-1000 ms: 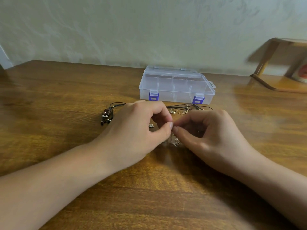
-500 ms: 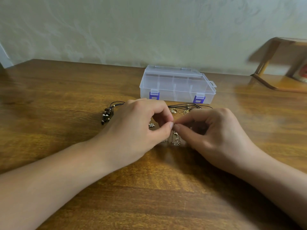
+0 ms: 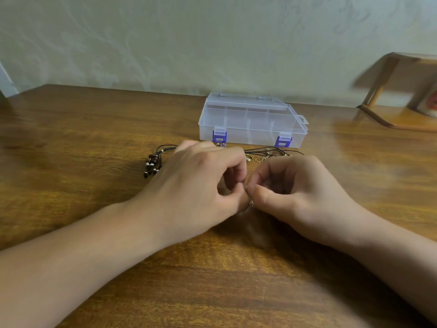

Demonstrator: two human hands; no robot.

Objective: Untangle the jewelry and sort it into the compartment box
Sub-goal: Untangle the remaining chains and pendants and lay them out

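Observation:
A clear plastic compartment box [image 3: 253, 119] with two purple latches stands closed at the back of the wooden table [image 3: 82, 138]. In front of it lies a tangle of black cords [image 3: 272, 151] and gold pieces, with a cluster of dark beads [image 3: 151, 164] at its left end. My left hand [image 3: 196, 183] and my right hand [image 3: 298, 192] meet fingertip to fingertip over the table. Both pinch a thin silver chain [image 3: 251, 202], of which only a short bit shows below the thumbs. The hands hide the middle of the tangle.
A pale wall runs behind the table. At the far right stands a wooden stand [image 3: 399, 95] with a red-and-white object beside it.
Both hands stay pinched together on the chain. They have shifted slightly, and less of the dangling chain shows below the fingers than before.

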